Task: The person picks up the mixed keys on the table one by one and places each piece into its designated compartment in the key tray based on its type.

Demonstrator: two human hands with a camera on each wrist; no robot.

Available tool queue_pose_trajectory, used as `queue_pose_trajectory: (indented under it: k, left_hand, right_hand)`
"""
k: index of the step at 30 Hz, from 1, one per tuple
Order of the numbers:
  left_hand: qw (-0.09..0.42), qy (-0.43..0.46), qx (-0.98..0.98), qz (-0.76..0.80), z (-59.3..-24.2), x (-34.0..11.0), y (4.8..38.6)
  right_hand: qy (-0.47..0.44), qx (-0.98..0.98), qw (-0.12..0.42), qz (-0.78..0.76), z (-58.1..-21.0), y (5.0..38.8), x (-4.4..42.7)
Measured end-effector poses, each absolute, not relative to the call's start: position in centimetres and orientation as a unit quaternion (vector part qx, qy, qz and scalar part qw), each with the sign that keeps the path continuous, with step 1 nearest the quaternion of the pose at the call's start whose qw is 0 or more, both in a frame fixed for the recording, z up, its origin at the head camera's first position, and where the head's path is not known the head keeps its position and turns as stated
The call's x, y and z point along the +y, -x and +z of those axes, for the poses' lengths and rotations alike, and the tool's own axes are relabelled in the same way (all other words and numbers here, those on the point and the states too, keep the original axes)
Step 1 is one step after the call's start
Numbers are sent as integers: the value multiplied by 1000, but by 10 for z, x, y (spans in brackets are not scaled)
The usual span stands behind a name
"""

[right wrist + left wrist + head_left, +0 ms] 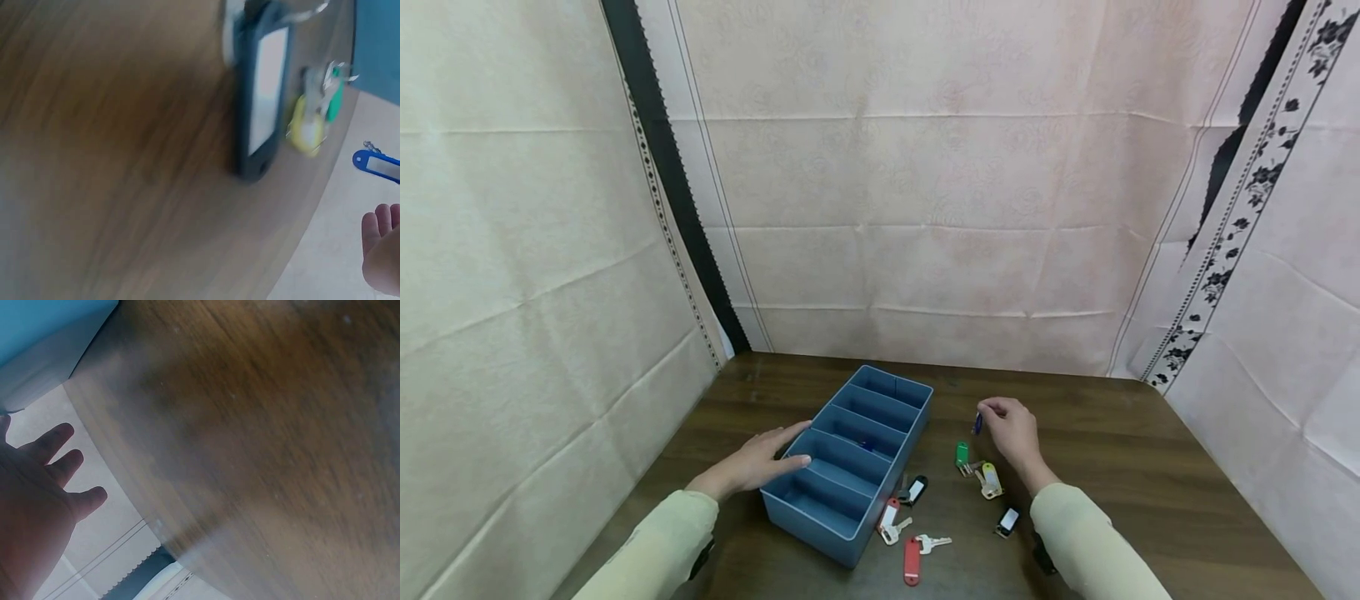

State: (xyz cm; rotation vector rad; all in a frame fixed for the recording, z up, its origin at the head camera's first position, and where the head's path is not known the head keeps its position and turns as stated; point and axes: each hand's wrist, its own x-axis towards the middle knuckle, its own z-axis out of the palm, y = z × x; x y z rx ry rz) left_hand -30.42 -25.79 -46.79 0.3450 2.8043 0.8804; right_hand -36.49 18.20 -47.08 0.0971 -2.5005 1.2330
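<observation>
My right hand (1013, 433) pinches a blue key tag (977, 424) above the table, right of the blue divided box (808, 533). In the right wrist view the blue tag (378, 164) shows a pale label and a small metal ring. My left hand (748, 465) rests on the box's left rim with fingers spread and the thumb over the edge. Another small dark blue thing (867, 446) lies in the box's middle compartment. Near the right hand lie a green key tag (962, 453) and a yellow key tag (992, 479), both with keys.
Right of the box lie a black key tag (916, 490), a red one with a key (888, 514) and another red one (912, 562) beside a key (935, 543). A second black tag (1007, 522) is near the right forearm. Cloth (940, 183) hangs behind the table.
</observation>
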Motion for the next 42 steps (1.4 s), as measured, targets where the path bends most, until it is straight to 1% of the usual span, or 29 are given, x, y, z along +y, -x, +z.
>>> queue_pose_trajectory:
  k: [17, 28, 32, 39, 42]
  left_hand:
    - [95, -122, 943, 295, -466, -259, 303]
    - [95, -116, 944, 294, -466, -258, 304]
    - [95, -114, 944, 295, -467, -258, 304]
    - [97, -116, 943, 296, -467, -258, 303]
    - [97, -114, 943, 296, -467, -258, 304]
  right_hand:
    - [-23, -846, 147, 511, -443, 358, 137]
    - [-57, -816, 141, 557, -427, 343, 93]
    - [-71, -805, 138, 573, -426, 340, 80]
    - [-59, -799, 119, 587, -426, 335, 58]
    - [-71, -801, 117, 583, -426, 333, 49]
